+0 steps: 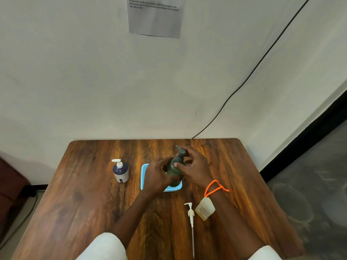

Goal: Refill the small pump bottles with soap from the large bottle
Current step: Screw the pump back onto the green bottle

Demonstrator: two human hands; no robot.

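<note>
Gripping the green bottle point(174, 170) from both sides, the two hands met over the blue tray point(143, 175) near the middle of the tabletop point(90, 199). The left hand point(157, 177) was wrapped around the bottle's lower body, fingers curled closed on it. The right hand point(195, 166) held the upper part, thumb pressed on the shoulder and fingers bent behind the neck, just under the green pump point(180, 150), which stood above both hands and pointed away to the left. The bottle leaned slightly, its base hidden by the hands, so whether it stood in the tray could not be told.

A navy bottle point(120, 171) with a white pump stood upright on the tabletop left of the tray, well clear of the left hand. A loose white pump point(191, 214) with its long tube lay on the tabletop near the right forearm, just beside a pale bottle point(204, 208) partly covered by that arm. An orange cord point(215, 187) circled the right wrist.
</note>
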